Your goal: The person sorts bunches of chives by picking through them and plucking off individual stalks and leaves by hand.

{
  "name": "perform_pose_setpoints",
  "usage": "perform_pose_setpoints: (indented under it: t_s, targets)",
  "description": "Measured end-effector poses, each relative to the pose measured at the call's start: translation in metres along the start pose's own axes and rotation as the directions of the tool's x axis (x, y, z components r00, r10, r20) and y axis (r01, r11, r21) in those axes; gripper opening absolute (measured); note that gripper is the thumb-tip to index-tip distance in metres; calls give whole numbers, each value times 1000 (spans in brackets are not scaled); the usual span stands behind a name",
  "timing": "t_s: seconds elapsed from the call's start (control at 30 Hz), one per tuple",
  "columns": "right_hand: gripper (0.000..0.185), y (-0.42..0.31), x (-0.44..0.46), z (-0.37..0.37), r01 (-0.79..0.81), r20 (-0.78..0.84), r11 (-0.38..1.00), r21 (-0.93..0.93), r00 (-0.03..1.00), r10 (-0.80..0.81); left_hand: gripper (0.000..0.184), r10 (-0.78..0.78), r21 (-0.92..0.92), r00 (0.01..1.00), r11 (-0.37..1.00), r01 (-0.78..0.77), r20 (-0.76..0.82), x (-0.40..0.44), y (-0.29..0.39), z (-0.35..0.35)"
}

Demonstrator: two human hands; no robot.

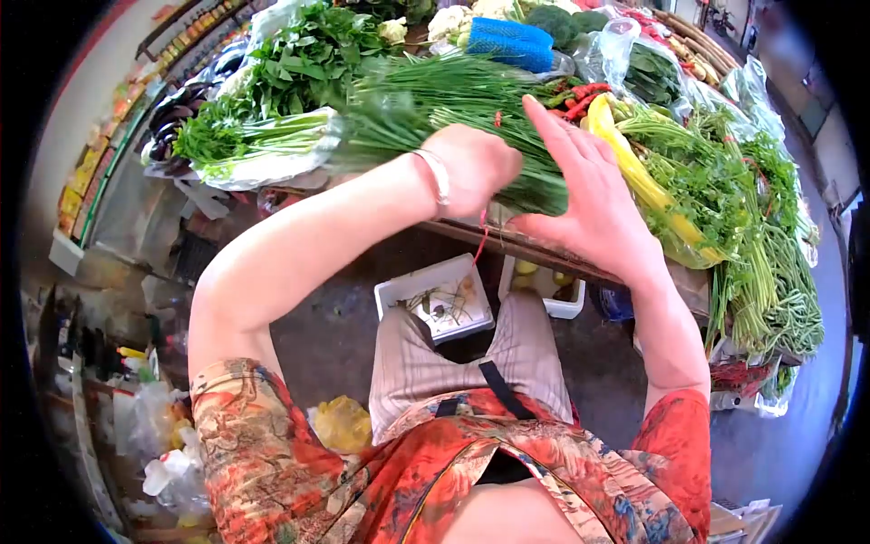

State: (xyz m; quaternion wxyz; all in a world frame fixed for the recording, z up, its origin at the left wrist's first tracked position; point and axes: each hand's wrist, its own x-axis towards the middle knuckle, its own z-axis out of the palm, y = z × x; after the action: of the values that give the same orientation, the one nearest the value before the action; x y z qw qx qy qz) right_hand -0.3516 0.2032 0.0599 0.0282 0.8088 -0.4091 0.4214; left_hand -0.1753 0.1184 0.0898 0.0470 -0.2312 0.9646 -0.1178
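My left hand [471, 168], with a pale bracelet at its wrist, is closed over a bunch of garlic chives [535, 186]. Its fingertips are turned away from view, and some leaves to its left are motion-blurred. A thin red string [483, 238] dangles just below this hand. To the right, my right hand [589, 195] is open, thumb apart and fingers stretched upward, beside the same bunch. More garlic chives [435, 86] lie spread behind both hands, with a red tie [497, 119] around some of them.
Celery-like stalks [272, 140] lie left on the stall. A yellow plastic strip [648, 186], red chillies [584, 102] and leafy herbs [716, 163] are at right. Behind sits a blue-netted vegetable [510, 43]. Below the stall edge stand a white bin [390, 295] with scraps and another white tub [566, 308].
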Motion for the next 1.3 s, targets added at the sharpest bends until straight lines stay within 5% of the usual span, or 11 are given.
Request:
perform_pose_setpoints:
  t_s: [0.1,0.23,0.33,0.37,0.53,0.67,0.77,0.93,1.1,1.2,1.3]
  targets:
    - [113,16,10,9,-184,273,939,290,957,103,21,140,68,965,989,-128,-223,1,15,-13]
    - [114,18,6,24,-351,283,708,613,934,218,13,86,159,993,985,-72,-82,10,22,-27]
    - [111,27,-3,38,-291,124,790,540,956,267,12,97,311,985,949,-48,-141,19,24,-19]
    - [90,38,-9,51,-297,68,757,582,945,319,12,135,394,939,919,1,-316,20,25,-16]
    - [40,39,-3,41,-481,134,621,618,843,520,22,246,627,877,775,77,-412,19,26,-27]
    - [34,30,11,11,-322,-94,529,785,782,616,32,324,407,549,913,34,-771,-3,31,-27]
    - [34,33,4,-4,-348,-19,500,793,805,592,46,-60,-101,594,994,-36,-802,-18,31,-8]
    - [33,76,-60,62,-302,-91,451,840,741,665,59,-441,-902,823,393,-181,-357,5,46,85]
    - [31,67,-56,52,-346,-48,409,845,712,701,71,-445,-909,807,329,-256,-388,10,71,98]
    - [29,45,-44,40,-374,102,251,893,711,696,73,-508,-942,797,107,-319,-327,3,69,89]
    - [29,24,-32,23,-533,424,25,846,700,575,69,-492,-814,845,-392,-428,-207,-13,72,87]
